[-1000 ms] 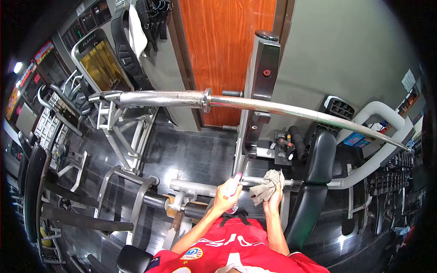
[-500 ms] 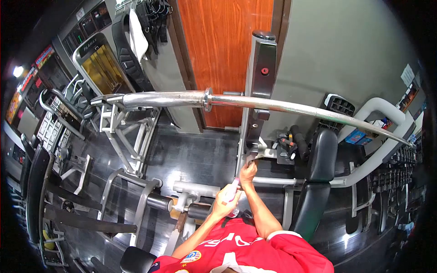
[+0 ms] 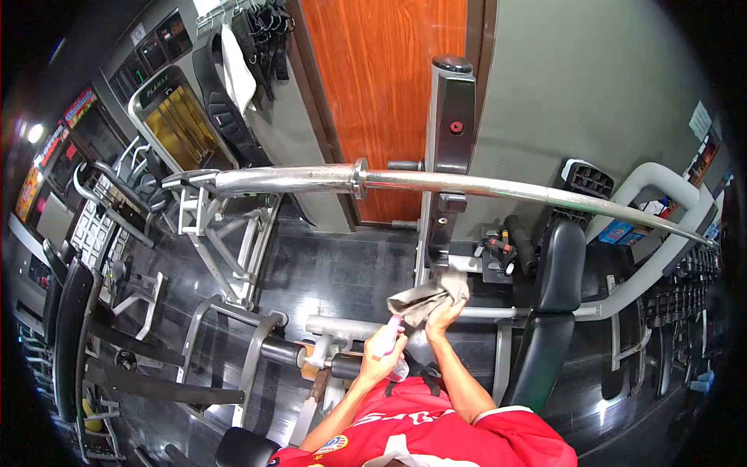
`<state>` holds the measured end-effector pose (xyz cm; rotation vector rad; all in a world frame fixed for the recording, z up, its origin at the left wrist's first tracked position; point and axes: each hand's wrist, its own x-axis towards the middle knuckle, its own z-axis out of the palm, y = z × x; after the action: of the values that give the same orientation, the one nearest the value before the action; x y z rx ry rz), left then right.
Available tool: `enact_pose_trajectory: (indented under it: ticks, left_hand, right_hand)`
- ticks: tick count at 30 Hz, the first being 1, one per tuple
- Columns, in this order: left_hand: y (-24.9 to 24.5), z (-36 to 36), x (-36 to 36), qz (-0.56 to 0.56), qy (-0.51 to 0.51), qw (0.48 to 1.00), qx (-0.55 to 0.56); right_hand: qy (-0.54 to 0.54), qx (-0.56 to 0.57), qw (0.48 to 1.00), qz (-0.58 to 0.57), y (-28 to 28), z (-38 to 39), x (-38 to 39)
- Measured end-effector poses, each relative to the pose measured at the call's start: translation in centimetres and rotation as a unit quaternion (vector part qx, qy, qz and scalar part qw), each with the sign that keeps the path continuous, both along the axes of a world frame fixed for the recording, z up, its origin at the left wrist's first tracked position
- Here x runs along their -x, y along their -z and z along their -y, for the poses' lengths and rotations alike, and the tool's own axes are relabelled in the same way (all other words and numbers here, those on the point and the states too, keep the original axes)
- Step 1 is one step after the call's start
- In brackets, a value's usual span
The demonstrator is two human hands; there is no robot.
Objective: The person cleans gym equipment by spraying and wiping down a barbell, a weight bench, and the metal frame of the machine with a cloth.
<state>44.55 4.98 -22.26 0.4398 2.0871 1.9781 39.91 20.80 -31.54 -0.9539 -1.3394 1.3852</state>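
A pink-and-white spray bottle (image 3: 389,340) is held in my left hand (image 3: 380,352), near my waist. My right hand (image 3: 445,317) grips a crumpled grey cloth (image 3: 424,302), whose loose part spreads toward the bottle's top and is slightly blurred. Both hands are close together in front of the lower part of a dark upright post (image 3: 453,117). Above them a long silver barbell (image 3: 482,185) crosses the view.
A black padded bench (image 3: 545,327) stands to the right, beside a thick grey curved frame (image 3: 677,187). Black rollers (image 3: 282,352) and metal frames lie to the left. Behind the post is a wooden door (image 3: 373,78). Dumbbells (image 3: 685,303) line the far right.
My right hand has moved away from the post and slightly right and down. The cloth now shows spread out in it. My left hand still holds the bottle. The view has shifted slightly.
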Motion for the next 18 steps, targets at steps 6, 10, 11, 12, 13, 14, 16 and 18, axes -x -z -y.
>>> enact_pose_trajectory:
  ticks: [6,10,11,12,13,14,16,18]
  left_hand:
    - [0.8,1.0,0.1,0.061,-0.010,0.998,-0.006]
    - [1.5,1.0,0.1,0.028,-0.001,0.999,-0.018]
    - [1.5,1.0,0.0,0.045,-0.001,0.999,-0.017]
    - [1.5,1.0,-0.1,0.062,-0.001,0.998,-0.017]
    - [1.5,1.1,-0.3,0.065,-0.002,0.998,-0.017]
    - [1.6,1.2,-0.4,0.062,0.001,0.998,-0.012]
    - [1.4,1.3,-0.4,0.057,0.003,0.998,-0.006]
    - [1.1,1.4,-0.6,0.060,0.004,0.998,-0.004]
  right_hand:
    - [-0.117,-0.212,0.966,0.091,1.7,0.1,2.5]
    - [-0.198,-0.354,0.894,0.189,1.5,-0.3,1.0]
    - [-0.198,-0.354,0.894,0.190,1.0,-0.2,0.8]
    - [-0.215,-0.333,0.897,0.197,0.6,-0.1,0.7]
    - [-0.231,-0.313,0.898,0.205,0.2,0.1,0.5]
    - [-0.232,-0.312,0.898,0.207,-0.3,0.4,0.3]
    - [-0.239,-0.233,0.926,0.178,-2.1,0.9,0.4]
    - [-0.232,-0.254,0.918,0.197,-2.9,1.0,0.7]
